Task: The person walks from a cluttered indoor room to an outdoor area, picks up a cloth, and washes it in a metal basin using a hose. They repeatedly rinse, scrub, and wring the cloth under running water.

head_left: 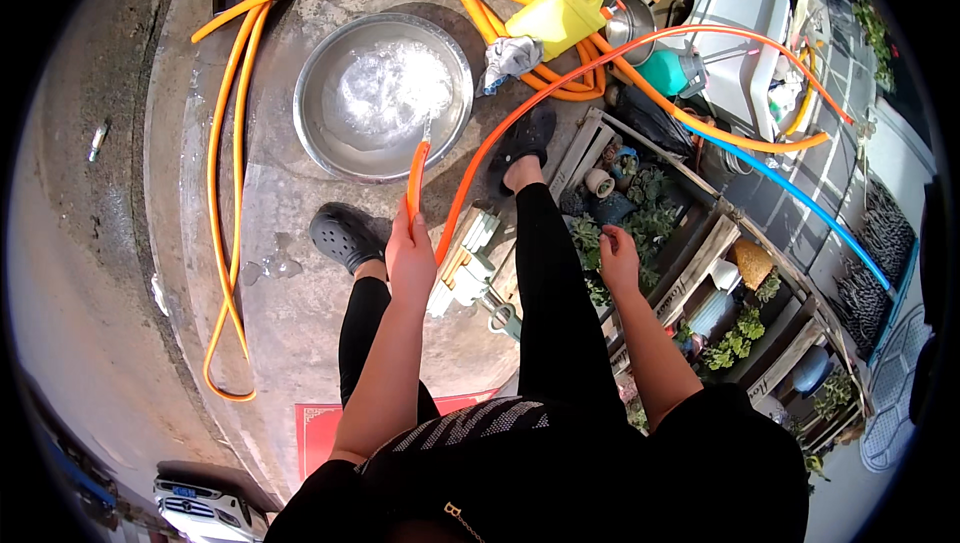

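My left hand (410, 255) is closed around an orange-red hose (416, 179) near its end. Water runs from the hose's mouth into a wide round metal basin (306, 123) on the ground. The water in the basin (385, 93) is churned and bubbly. Hanging at my right side, my right hand (619, 259) has its fingers curled in, with nothing visible in them. It hovers by a planter of succulents (650, 208) without holding them. My feet, in dark clogs (347, 236), stand on the near side of the basin.
Thick orange hose (215, 243) lies in loops left of and beyond the basin. A yellow jug (560, 15) and a grey rag (510, 58) sit right of it. Wooden planter crates (700, 261) line the right. A red mat (318, 433) lies behind my feet; a white car (195, 511) stands lower left.
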